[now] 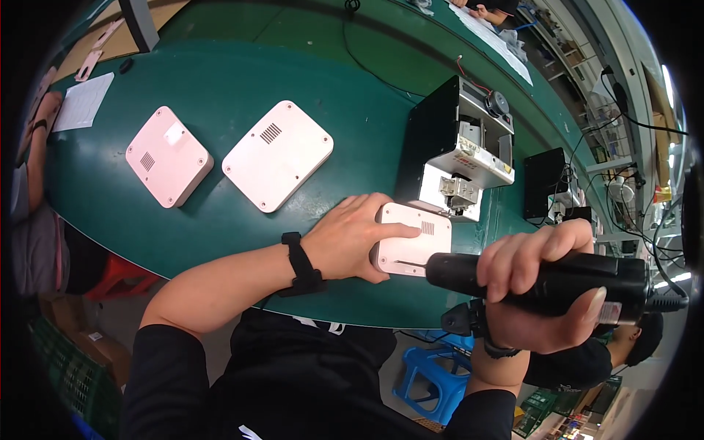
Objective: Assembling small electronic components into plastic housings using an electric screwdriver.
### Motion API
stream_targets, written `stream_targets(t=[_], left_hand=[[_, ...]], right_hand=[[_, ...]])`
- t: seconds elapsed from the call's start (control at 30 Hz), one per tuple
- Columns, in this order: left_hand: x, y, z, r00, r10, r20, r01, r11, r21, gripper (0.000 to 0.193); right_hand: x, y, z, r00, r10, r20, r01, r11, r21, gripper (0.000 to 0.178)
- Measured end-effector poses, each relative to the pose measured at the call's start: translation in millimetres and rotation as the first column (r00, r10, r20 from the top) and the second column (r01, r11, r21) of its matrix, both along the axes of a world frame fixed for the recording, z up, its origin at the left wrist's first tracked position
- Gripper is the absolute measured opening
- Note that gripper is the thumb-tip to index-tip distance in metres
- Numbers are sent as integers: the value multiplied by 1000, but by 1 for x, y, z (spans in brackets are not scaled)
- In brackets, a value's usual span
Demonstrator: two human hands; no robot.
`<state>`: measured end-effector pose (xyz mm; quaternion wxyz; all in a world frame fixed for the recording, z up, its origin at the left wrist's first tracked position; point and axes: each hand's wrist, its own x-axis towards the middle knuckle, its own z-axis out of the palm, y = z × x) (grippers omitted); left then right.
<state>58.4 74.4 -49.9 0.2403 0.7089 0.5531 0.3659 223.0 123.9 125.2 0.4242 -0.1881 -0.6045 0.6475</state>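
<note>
A pale pink plastic case [415,246] with a slotted grille and screw holes lies on the green table in front of me. My left hand [359,238] grips its left edge, the thumb resting on top near the grille. In my right hand [539,282] is a black electric screwdriver [579,282], the fingers wrapped round its body. Its nose points left, over the case's lower right corner; that corner and the place of contact are hidden. Two more pale pink cases, a smaller one [167,158] and a larger one [279,155], lie apart on the table to the left.
Just beyond the case stands a black and silver machine [462,147], with a second black machine [546,187] farther right. White paper [84,103] lies at the far left beside another person's arm [37,154]. A blue stool [433,378] is below the table edge; a cord [667,299] trails from the screwdriver.
</note>
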Motion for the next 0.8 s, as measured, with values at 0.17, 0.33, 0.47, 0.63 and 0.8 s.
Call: stream_targets(t=[0.17,0.33,0.47,0.63,0.8], left_hand=[[0,-3,-1,1000,19,19,-19,1000,9,71],[0,-3,-2,1000,-4,21,4,1000,27,71],[-3,-3,-3,998,-12,64,10,1000,17,70],[-4,-5,-3,999,-15,40,15,1000,8,70],[-1,-1,7,1000,-16,13,16,1000,-1,70]], right_hand=[[-16,-10,-11,998,-6,62,0,996,90,55],[-20,-16,-17,989,23,149,-12,997,-72,59],[-24,-17,-21,985,70,160,-66,997,-31,52],[-25,-12,-24,981,108,162,-101,994,-52,52],[-13,6,-38,953,41,300,-103,975,195,50]])
